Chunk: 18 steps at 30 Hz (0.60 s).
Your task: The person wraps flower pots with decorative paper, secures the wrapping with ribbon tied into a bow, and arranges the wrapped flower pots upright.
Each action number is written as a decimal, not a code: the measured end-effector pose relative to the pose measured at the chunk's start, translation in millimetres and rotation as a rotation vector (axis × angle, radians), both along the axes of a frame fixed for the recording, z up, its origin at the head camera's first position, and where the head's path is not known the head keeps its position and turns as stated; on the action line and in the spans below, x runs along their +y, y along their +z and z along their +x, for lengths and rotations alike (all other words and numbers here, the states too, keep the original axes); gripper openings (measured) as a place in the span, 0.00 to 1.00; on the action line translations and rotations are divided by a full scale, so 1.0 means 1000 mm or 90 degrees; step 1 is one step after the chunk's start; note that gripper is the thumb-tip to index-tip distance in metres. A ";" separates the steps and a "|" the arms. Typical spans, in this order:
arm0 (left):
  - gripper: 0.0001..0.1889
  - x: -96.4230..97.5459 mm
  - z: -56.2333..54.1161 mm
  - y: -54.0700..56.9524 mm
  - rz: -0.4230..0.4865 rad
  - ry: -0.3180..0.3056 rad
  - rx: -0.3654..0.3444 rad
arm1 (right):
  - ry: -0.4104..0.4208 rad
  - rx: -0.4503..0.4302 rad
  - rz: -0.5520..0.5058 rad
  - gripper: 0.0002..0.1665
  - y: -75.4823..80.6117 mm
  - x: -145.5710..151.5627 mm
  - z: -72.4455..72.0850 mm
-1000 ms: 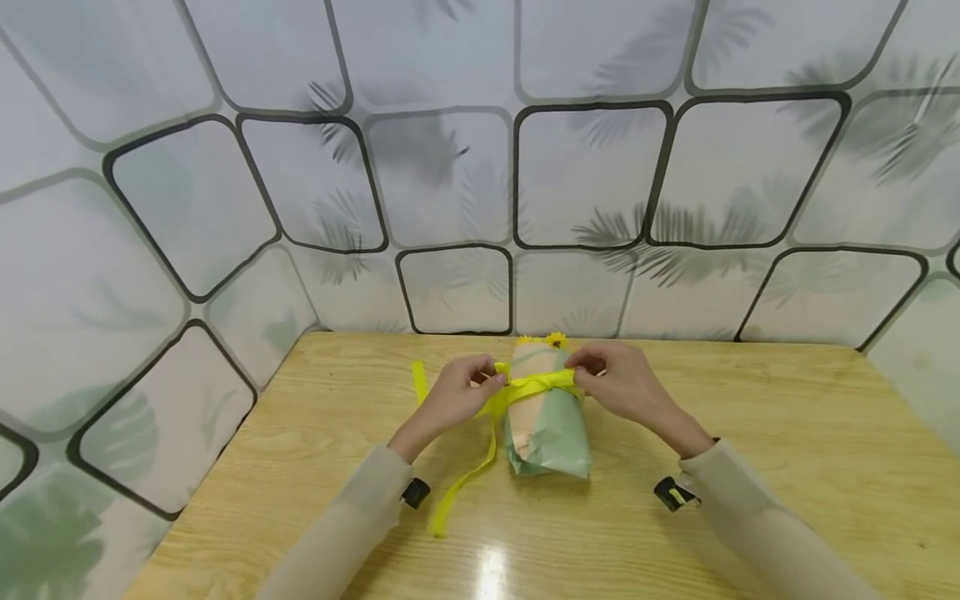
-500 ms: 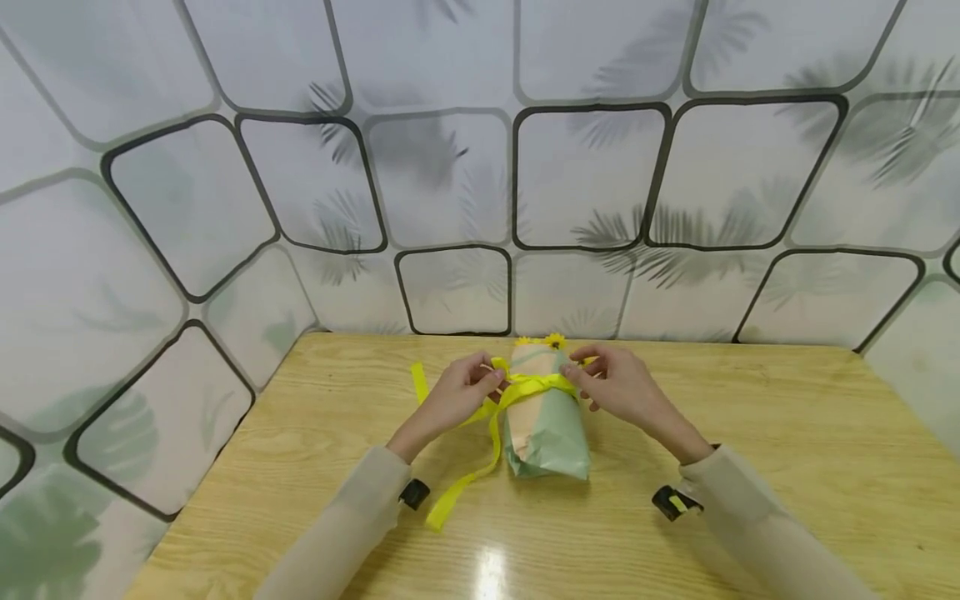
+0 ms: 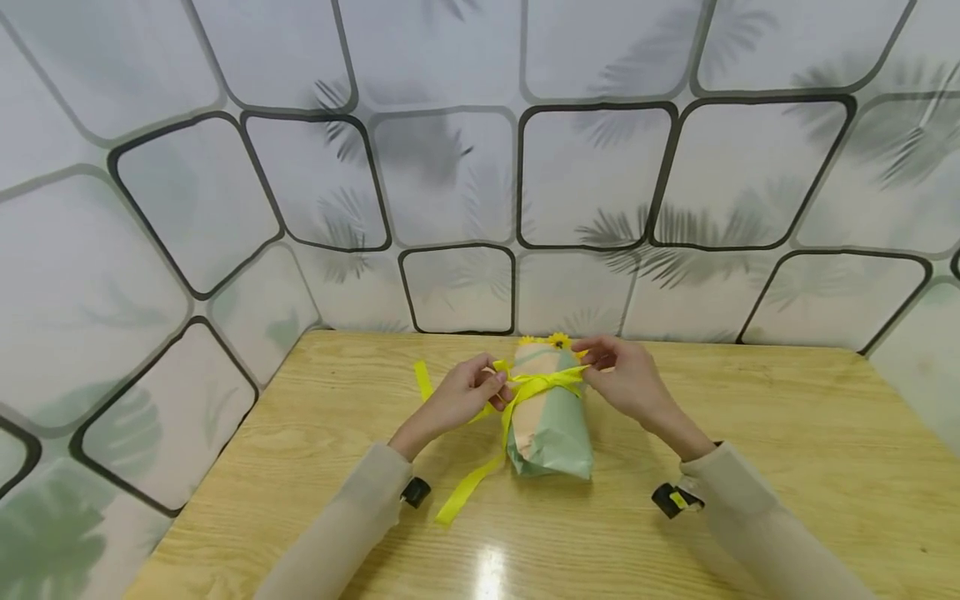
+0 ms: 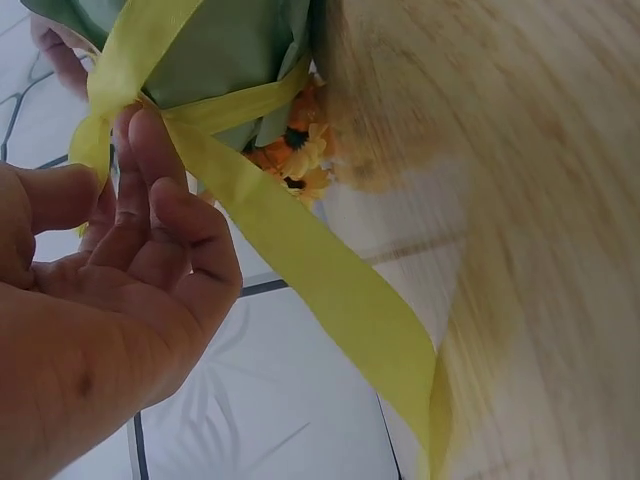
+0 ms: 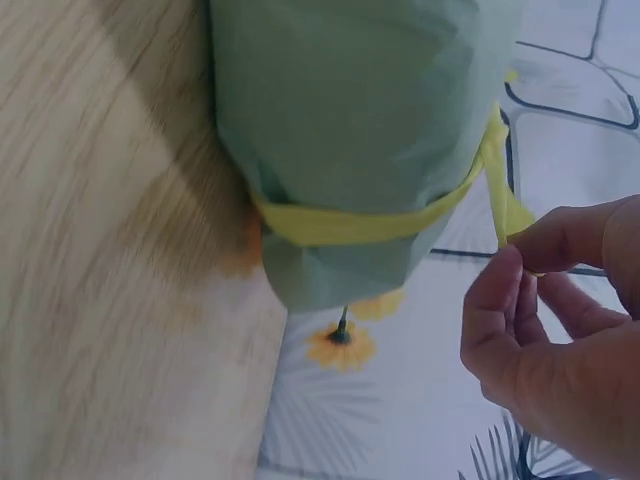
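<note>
A bouquet wrapped in green and peach paper (image 3: 558, 429) lies on the table, its yellow flowers (image 3: 558, 340) showing at the far end. Around the wrap runs a yellow ribbon (image 3: 536, 385), crossed at the front. On the bouquet's left side, my left hand (image 3: 463, 392) pinches a fold of this ribbon between thumb and fingers. My right hand (image 3: 626, 377) pinches another part of it at the right side, drawn out from the paper, as the right wrist view shows. One loose ribbon tail (image 4: 320, 285) hangs past the left fingers. The knot itself is partly hidden by fingers.
The bouquet rests near the back of a wooden table (image 3: 337, 483). Behind and to the left stands a patterned cloth or panel wall (image 3: 450, 183). Ribbon ends (image 3: 459, 500) trail over the tabletop left of the bouquet. A dark wrist device (image 3: 415, 492) sits below each sleeve.
My right fingers came in close to the wrap, then moved back out to the right with ribbon pinched between them. The front ribbon tail has shifted slightly; my left hand stays nearly in place.
</note>
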<state>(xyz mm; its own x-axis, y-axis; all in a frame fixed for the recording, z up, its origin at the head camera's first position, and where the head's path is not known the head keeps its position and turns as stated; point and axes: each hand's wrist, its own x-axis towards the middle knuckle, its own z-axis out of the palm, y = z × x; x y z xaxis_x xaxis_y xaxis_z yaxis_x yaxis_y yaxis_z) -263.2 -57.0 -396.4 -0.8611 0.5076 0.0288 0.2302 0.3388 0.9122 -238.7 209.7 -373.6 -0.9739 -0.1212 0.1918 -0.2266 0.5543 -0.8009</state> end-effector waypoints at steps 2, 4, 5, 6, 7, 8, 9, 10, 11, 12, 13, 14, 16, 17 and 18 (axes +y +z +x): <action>0.10 0.000 0.000 0.000 -0.004 0.000 0.000 | -0.011 0.054 0.046 0.18 -0.002 0.002 0.000; 0.10 0.000 0.001 0.000 -0.010 0.002 0.005 | -0.016 0.097 0.088 0.16 -0.005 0.004 0.000; 0.10 0.000 0.001 0.000 -0.012 0.004 0.008 | -0.018 0.108 0.103 0.16 -0.007 0.005 -0.001; 0.10 0.000 0.001 0.000 -0.015 0.006 0.010 | -0.019 0.112 0.113 0.15 -0.008 0.006 -0.001; 0.10 0.000 0.000 0.001 -0.016 0.007 0.013 | -0.019 0.108 0.120 0.15 -0.009 0.006 -0.001; 0.10 0.000 0.000 0.001 -0.016 0.007 0.015 | -0.018 0.097 0.124 0.15 -0.010 0.006 -0.001; 0.10 0.000 0.000 0.001 -0.017 0.008 0.016 | -0.017 0.084 0.123 0.15 -0.011 0.006 -0.001; 0.10 -0.001 0.000 0.001 -0.017 0.008 0.017 | -0.015 0.069 0.118 0.16 -0.011 0.006 -0.001; 0.10 -0.001 0.000 0.001 -0.018 0.009 0.018 | -0.013 0.058 0.114 0.17 -0.011 0.006 -0.001; 0.10 -0.001 0.000 0.001 -0.020 0.010 0.019 | -0.010 0.053 0.113 0.17 -0.011 0.006 -0.001; 0.10 -0.001 -0.001 0.000 -0.022 0.009 0.021 | -0.006 0.052 0.116 0.17 -0.011 0.006 -0.001; 0.10 -0.001 -0.001 0.000 -0.028 0.009 0.024 | -0.003 0.062 0.126 0.18 -0.011 0.007 -0.001; 0.10 -0.002 -0.001 -0.001 -0.040 0.006 0.033 | 0.010 0.088 0.148 0.18 -0.012 0.009 0.000; 0.10 -0.002 -0.001 -0.001 -0.047 0.005 0.038 | 0.016 0.104 0.161 0.18 -0.013 0.010 0.000; 0.10 -0.002 -0.001 -0.001 -0.056 0.004 0.045 | 0.023 0.117 0.172 0.17 -0.013 0.012 0.000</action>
<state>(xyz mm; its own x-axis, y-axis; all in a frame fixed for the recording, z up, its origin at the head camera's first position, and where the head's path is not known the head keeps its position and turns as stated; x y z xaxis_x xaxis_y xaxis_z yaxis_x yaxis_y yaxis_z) -264.0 -59.4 -397.9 -0.8616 0.5056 0.0444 0.2901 0.4188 0.8605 -238.2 221.5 -387.0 -0.9203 -0.2257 0.3197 -0.3771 0.7299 -0.5701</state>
